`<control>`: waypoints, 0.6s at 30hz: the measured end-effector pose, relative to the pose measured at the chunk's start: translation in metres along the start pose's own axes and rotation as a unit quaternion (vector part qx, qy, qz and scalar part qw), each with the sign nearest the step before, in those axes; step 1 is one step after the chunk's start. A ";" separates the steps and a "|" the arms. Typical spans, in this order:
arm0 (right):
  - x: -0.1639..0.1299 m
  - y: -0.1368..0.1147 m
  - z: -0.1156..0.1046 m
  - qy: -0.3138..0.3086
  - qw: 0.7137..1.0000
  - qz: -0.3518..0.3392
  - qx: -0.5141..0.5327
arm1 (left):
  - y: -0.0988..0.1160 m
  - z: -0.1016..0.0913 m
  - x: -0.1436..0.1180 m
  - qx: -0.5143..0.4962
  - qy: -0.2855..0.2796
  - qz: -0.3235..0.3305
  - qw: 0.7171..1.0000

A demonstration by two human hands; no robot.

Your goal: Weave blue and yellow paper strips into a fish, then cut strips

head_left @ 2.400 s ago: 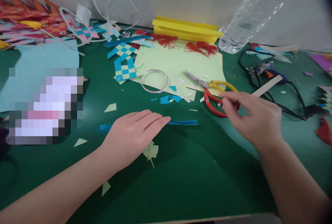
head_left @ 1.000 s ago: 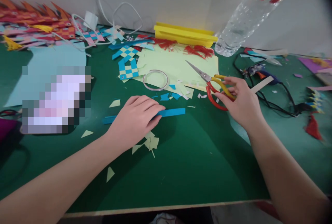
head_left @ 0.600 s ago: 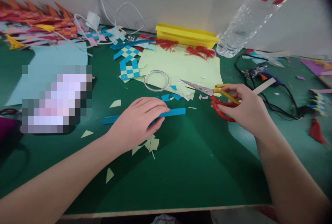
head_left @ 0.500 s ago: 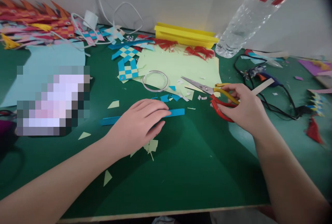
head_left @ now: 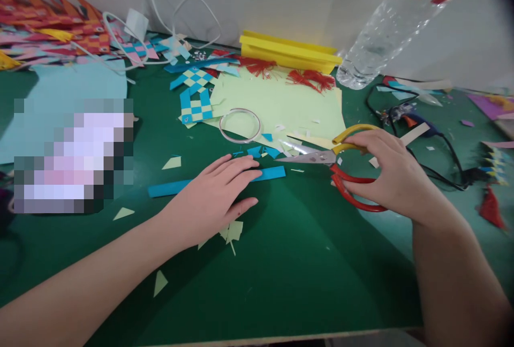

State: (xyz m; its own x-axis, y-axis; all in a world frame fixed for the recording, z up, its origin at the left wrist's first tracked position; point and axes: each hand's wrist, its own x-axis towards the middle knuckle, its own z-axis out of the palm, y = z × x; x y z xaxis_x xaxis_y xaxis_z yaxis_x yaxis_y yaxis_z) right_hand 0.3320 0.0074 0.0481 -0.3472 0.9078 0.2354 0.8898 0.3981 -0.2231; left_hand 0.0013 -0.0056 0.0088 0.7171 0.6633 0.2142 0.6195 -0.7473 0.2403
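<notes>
- On the green counter [head_left: 305, 277], just this side of the light-green sheet [head_left: 277, 103], lay the blue paper strip [head_left: 168, 188].
- Our left hand [head_left: 219, 191] rested flat on the strip's middle, fingers [head_left: 241, 167] stretched out side by side, pressing rather than pinching.
- Our right hand [head_left: 391, 175] gripped the scissors [head_left: 337, 167] beside the sheet's near corner, fingers hooked through the yellow and red loops, blade tips close together and aimed at the strip's right end.
- We judged the strip light, thin and floppy, easily creased or slid; holding it near the free end seemed best.
- Beside the sheet's left edge sat a wire ring [head_left: 240, 125] and a woven blue square [head_left: 195, 108].
</notes>
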 end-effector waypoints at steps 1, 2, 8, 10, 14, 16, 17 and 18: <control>0.000 0.001 0.000 -0.003 1.000 -0.012 0.000 | 0.000 0.000 0.000 0.001 -0.001 -0.002 1.000; 0.000 0.002 0.001 -0.007 1.000 -0.024 -0.001 | 0.000 0.001 0.000 0.001 -0.002 -0.004 1.000; 0.000 0.005 0.004 -0.053 0.998 -0.039 0.014 | 0.000 0.001 0.001 -0.004 -0.009 -0.020 1.000; -0.001 0.005 0.004 -0.065 0.997 -0.031 0.020 | 0.000 0.000 0.001 -0.005 -0.010 -0.022 1.000; -0.001 0.006 0.003 -0.066 0.997 -0.026 0.019 | -0.001 0.000 0.000 -0.003 -0.008 -0.021 1.000; -0.001 0.008 0.004 -0.063 0.998 -0.027 0.017 | -0.001 0.000 -0.001 0.000 -0.007 -0.020 1.000; 0.000 0.009 0.004 -0.059 0.998 -0.028 0.016 | -0.001 0.000 -0.001 0.002 -0.006 -0.019 1.000; 0.000 0.009 0.004 -0.057 0.998 -0.028 0.014 | -0.001 0.000 0.000 0.004 -0.006 -0.018 1.000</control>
State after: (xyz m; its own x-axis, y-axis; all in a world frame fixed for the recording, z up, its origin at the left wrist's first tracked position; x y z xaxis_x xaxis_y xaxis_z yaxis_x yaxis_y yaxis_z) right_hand 0.3391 0.0115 0.0419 -0.4293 0.8922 0.1401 0.8595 0.4513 -0.2401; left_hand 0.0003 -0.0051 0.0085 0.6975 0.6898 0.1940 0.6481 -0.7228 0.2398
